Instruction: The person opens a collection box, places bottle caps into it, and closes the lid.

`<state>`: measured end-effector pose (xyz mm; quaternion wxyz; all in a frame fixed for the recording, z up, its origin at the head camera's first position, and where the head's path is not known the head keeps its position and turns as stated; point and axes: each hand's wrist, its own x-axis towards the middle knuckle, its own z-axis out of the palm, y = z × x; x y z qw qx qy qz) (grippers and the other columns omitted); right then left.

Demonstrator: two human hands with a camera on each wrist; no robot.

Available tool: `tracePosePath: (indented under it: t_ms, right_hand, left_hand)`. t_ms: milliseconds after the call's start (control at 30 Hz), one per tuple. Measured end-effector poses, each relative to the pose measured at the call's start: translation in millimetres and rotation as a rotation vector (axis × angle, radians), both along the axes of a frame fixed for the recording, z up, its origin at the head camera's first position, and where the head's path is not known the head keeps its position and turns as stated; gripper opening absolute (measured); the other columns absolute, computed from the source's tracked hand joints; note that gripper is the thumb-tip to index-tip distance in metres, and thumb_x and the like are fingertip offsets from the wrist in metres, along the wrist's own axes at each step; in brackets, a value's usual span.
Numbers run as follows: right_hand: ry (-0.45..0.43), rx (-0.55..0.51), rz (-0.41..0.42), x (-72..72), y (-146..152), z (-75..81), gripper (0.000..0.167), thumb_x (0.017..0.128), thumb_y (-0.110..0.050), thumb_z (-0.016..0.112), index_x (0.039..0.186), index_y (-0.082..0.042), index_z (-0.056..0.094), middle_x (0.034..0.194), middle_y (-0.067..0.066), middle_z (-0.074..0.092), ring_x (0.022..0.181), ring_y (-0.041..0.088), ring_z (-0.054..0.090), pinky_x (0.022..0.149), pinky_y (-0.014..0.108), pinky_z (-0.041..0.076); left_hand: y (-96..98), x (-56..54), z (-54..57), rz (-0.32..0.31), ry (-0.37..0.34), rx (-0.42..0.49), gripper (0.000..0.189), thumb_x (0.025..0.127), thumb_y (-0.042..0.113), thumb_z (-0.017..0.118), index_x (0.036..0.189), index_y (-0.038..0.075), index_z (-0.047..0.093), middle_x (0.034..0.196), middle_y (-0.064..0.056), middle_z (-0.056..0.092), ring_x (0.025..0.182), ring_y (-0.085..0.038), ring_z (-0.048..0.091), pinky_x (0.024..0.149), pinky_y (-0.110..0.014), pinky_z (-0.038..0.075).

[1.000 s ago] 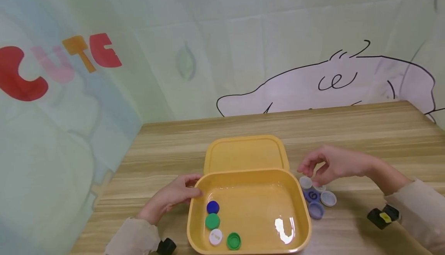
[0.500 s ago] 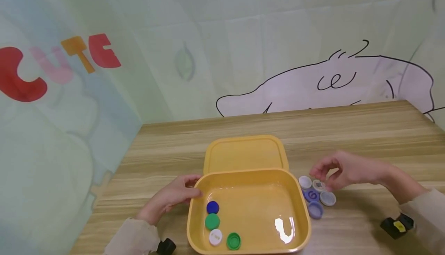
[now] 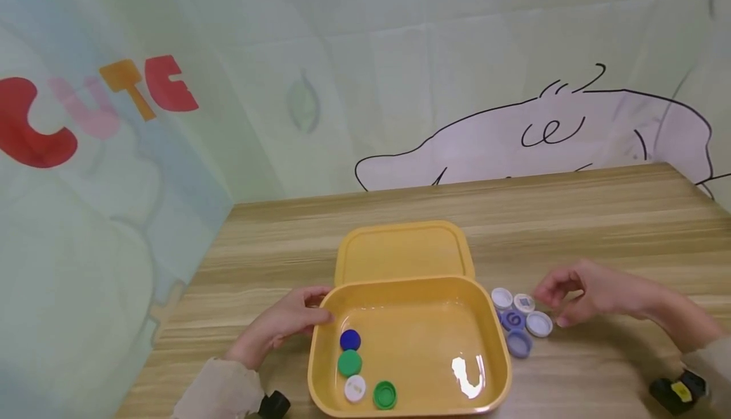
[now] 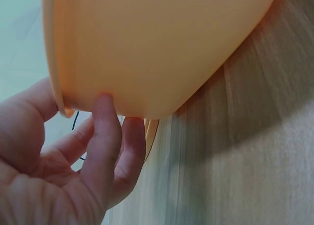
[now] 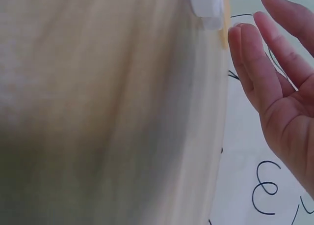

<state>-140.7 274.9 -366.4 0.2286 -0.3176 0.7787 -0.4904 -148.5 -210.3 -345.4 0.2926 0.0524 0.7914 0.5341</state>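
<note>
My left hand [image 3: 282,320] grips the left rim of a yellow plastic box [image 3: 411,336], thumb over the edge and fingers against the outer wall [image 4: 137,48]. Inside the box, along its left side, lie a blue cap [image 3: 350,340], a green cap [image 3: 349,363], a white cap [image 3: 355,388] and an upturned green cap [image 3: 384,395]. My right hand [image 3: 599,292] hovers just right of a cluster of bottle caps with nothing in it, fingers loosely bent. That cluster includes a white cap with a printed square [image 3: 523,304], a white cap [image 3: 539,324] and a purple cap [image 3: 519,344].
Behind the box lies a flat yellow lid [image 3: 402,254]. Everything rests on a wood-grain table [image 3: 617,222], backed by a printed cloth [image 3: 377,89]. Black wrist cameras sit near each sleeve, such as the right camera [image 3: 678,392].
My right hand has moved right, away from the cap cluster, uncovering the white cap with the printed square. My left hand and the box have stayed in place.
</note>
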Motion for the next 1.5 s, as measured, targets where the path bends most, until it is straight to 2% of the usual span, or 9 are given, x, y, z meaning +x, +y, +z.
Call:
tracePosePath:
  t_ms: [300,600,800,933,1167,1500]
  right_hand:
    - [-0.018,-0.016,-0.021,4.9,1.3,-11.3,0.032,0.074,-0.001,0.071,0.104,0.002,0.062,0.093,0.006,0.064,0.081,0.014,0.059,0.068,0.025,0.052]
    - [-0.075,-0.034,-0.017,7.2,-0.5,-16.0,0.034,0.075,-0.002,0.071,0.106,0.004,0.06,0.095,0.006,0.063,0.084,0.012,0.058,0.071,0.024,0.052]
    - [-0.053,-0.029,-0.016,6.3,-3.9,-18.5,0.032,0.074,-0.003,0.072,0.103,0.002,0.061,0.09,0.005,0.062,0.081,0.011,0.057,0.069,0.023,0.051]
    - [-0.032,-0.013,-0.01,5.1,-8.2,-19.1,0.032,0.072,-0.004,0.073,0.102,0.0,0.062,0.087,0.004,0.061,0.078,0.011,0.057,0.067,0.023,0.051]
    - [-0.054,0.017,0.011,2.4,-14.0,-16.8,0.034,0.072,-0.007,0.074,0.102,-0.001,0.061,0.088,0.004,0.061,0.079,0.012,0.056,0.067,0.024,0.051]
    - [-0.081,0.093,-0.003,1.1,-22.7,-13.8,0.037,0.07,-0.005,0.076,0.105,-0.006,0.062,0.092,0.007,0.056,0.083,0.012,0.053,0.068,0.026,0.053]
  left_hand:
    - [0.4,-0.6,1.7,0.003,-0.005,-0.004,0.05,0.08,0.007,0.061,0.127,-0.006,0.05,0.106,-0.011,0.061,0.085,-0.018,0.061,0.072,-0.034,0.055]
    - [0.6,1.7,2.7,-0.004,0.007,0.002,0.051,0.08,0.006,0.061,0.128,-0.007,0.049,0.105,-0.011,0.06,0.084,-0.017,0.061,0.07,-0.032,0.055]
    - [-0.2,2.4,3.0,-0.009,0.008,0.007,0.051,0.08,0.006,0.06,0.128,-0.007,0.048,0.106,-0.011,0.06,0.084,-0.018,0.061,0.07,-0.032,0.055]
    - [-0.5,2.5,1.9,-0.009,0.012,0.004,0.051,0.08,0.006,0.061,0.128,-0.007,0.049,0.106,-0.011,0.06,0.084,-0.017,0.061,0.07,-0.032,0.055]
    - [0.7,2.4,2.8,-0.002,0.014,-0.009,0.052,0.08,0.007,0.061,0.128,-0.007,0.049,0.107,-0.012,0.06,0.084,-0.018,0.061,0.069,-0.032,0.055]
    - [0.0,1.0,1.4,-0.013,0.003,0.032,0.051,0.079,0.005,0.06,0.127,-0.008,0.048,0.108,-0.013,0.06,0.085,-0.018,0.062,0.07,-0.035,0.055]
